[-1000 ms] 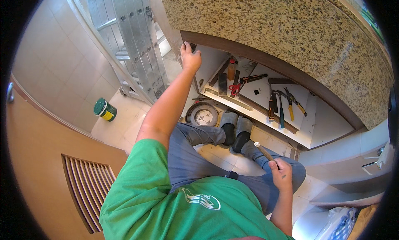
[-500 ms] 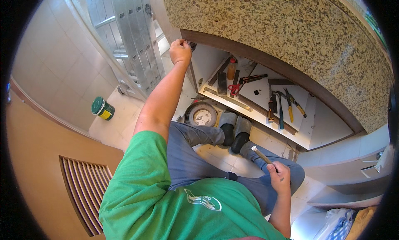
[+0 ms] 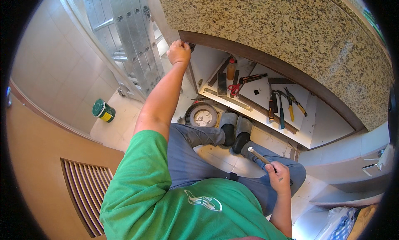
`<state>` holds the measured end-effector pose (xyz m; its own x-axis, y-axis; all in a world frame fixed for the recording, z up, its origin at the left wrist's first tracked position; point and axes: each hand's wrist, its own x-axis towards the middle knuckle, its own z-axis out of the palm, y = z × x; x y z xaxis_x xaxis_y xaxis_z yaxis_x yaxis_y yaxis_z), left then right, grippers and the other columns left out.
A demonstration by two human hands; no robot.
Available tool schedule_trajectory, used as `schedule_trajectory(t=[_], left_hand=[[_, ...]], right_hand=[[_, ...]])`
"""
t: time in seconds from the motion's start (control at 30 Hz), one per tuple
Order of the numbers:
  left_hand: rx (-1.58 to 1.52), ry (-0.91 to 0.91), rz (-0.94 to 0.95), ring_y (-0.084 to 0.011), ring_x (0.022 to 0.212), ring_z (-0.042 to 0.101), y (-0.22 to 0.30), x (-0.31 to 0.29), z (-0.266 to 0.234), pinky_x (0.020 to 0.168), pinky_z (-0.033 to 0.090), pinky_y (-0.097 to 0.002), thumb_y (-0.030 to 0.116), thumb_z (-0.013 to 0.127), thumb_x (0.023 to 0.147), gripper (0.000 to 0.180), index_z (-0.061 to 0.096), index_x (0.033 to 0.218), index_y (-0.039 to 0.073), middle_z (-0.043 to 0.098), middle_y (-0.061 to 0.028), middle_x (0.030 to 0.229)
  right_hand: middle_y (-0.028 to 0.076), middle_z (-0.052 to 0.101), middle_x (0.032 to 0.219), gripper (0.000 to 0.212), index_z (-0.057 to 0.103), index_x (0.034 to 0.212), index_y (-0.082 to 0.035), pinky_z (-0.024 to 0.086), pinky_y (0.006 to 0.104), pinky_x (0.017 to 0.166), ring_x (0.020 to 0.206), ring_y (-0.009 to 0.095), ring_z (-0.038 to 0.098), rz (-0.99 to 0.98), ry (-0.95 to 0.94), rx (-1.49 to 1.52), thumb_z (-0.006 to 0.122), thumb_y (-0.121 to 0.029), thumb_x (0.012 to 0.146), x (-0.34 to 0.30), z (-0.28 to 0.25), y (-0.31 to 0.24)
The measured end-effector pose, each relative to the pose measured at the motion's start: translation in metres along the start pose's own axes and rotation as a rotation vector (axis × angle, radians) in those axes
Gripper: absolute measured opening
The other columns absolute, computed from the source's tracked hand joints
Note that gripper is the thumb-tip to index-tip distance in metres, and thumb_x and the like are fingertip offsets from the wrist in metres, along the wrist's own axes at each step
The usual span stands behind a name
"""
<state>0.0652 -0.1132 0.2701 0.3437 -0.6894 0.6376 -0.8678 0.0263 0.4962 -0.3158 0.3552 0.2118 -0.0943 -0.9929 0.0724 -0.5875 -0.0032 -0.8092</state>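
My left hand reaches out to the upper left corner of the open cabinet's frame, its fingers curled beside a dark fitting. What they grip, if anything, is hidden. Low on the right, my right hand is wrapped around a thin brownish stick with a whitish tip, which points up and left above my leg. On the white cabinet floor lie red-handled scissors, a hammer, yellow-handled snips, a chisel-like tool and a dark block. A bottle of amber liquid stands behind them.
A speckled granite countertop overhangs the cabinet. At the left, an aluminium ladder leans near a green tub and a louvred door. A coil of brown edging strip lies by my feet. Plastic bags sit lower right.
The stick in my right hand has tilted slightly, its tip shifting a little left. My left hand stays at the cabinet corner, and the view has shifted slightly.
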Motion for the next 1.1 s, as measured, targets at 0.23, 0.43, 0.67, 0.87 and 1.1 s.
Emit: schedule_trajectory(t=[0.23,0.43,0.67,0.87,1.1], left_hand=[[0.096,0.040,0.151,-0.0294,0.099,0.063,-0.003,0.004,0.002,0.086,0.045,-0.0468,0.028,0.058,0.084,0.017,0.064,0.083,0.011,0.066,-0.0057,0.095],[0.117,0.025,0.130,-0.0289,0.102,0.063,0.004,0.005,0.001,0.087,0.044,-0.0462,0.027,0.057,0.084,0.018,0.065,0.085,0.012,0.067,-0.0057,0.099],[-0.087,0.006,-0.089,-0.0380,0.100,0.065,0.007,-0.004,0.008,0.088,0.048,-0.0511,0.030,0.054,0.087,0.028,0.067,0.090,0.005,0.068,-0.0150,0.103],[-0.112,-0.301,-0.083,-0.0480,0.101,0.063,0.001,-0.045,0.020,0.090,0.050,-0.0524,0.032,0.052,0.095,0.036,0.068,0.096,-0.001,0.068,-0.0279,0.106],[-0.860,-0.147,-0.465,-0.0206,0.071,0.066,-0.007,-0.015,0.026,0.062,0.051,-0.0366,0.026,0.061,0.099,0.026,0.066,0.089,0.003,0.071,-0.0113,0.082]], right_hand=[[0.016,0.052,0.066,0.048,0.057,0.075,0.002,0.042,0.0382,0.058,0.060,0.030,0.052,-0.008,-0.011,-0.002,0.070,-0.040,0.094,0.001,0.005,0.003],[0.016,0.055,0.067,0.047,0.060,0.076,0.001,0.043,0.0404,0.059,0.062,0.034,0.055,-0.005,-0.018,-0.048,0.070,-0.042,0.093,0.001,0.010,0.002],[0.017,0.062,0.071,0.043,0.066,0.080,-0.001,0.046,0.0414,0.061,0.067,0.036,0.061,0.013,-0.041,-0.093,0.070,-0.041,0.092,-0.002,0.011,0.000],[0.017,0.062,0.072,0.043,0.066,0.080,-0.002,0.047,0.0426,0.061,0.068,0.036,0.061,0.022,-0.063,-0.110,0.070,-0.043,0.091,-0.006,0.014,0.002],[0.016,0.062,0.072,0.040,0.066,0.080,-0.003,0.047,0.0440,0.061,0.068,0.037,0.061,-0.014,-0.059,-0.133,0.070,-0.041,0.091,-0.004,0.016,0.001]])
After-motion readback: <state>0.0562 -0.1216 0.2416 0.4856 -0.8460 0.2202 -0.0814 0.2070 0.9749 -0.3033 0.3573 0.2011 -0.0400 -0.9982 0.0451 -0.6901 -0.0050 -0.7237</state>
